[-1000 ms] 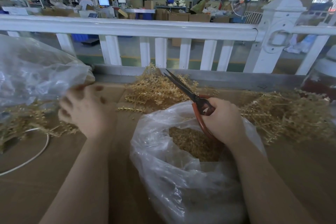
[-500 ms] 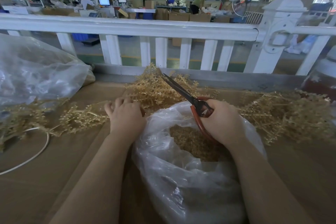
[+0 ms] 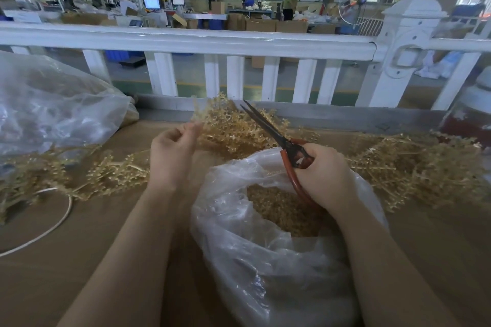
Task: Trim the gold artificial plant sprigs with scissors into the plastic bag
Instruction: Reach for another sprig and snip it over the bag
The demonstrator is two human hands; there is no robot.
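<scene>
Trimming gold sprigs at a cardboard-covered table beside a white railing.

The open plastic bag sits front and centre, gold trimmings inside; piles of gold sprigs lie right, left and behind it. The right hand, over the bag's rim, grips the red-handled scissors, blades slightly parted and pointing up-left. The left hand, fingers curled, pinches a sprig from the rear pile.
</scene>
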